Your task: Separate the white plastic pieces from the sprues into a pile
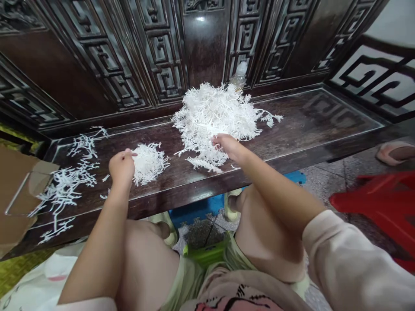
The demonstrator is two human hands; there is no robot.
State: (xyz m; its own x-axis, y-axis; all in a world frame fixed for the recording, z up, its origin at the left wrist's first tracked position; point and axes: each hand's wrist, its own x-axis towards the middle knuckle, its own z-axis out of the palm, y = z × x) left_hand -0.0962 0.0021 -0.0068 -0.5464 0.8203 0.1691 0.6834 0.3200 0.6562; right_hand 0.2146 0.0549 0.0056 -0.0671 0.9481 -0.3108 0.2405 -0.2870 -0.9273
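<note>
A large heap of white, feathery branched pieces (220, 112) lies on the dark wooden bench seat. My right hand (224, 144) is at the heap's front edge, its fingers pinched on a white branched piece there. To the left is a smaller pile of short white pieces (149, 164). Beside this pile's left edge my left hand (122, 167) is closed, thumb and forefinger together; anything between them is too small or hidden to make out. Bare white branching stems (69, 183) are scattered further left. A loose white frond (204, 164) lies just in front of the heap.
Behind the heap stands a clear bottle (240, 74) against the carved wooden backrest (205, 47). A cardboard box (16, 190) is at the far left. On the floor at right is a red plastic stool (382, 203). Something blue (197, 210) shows under the bench.
</note>
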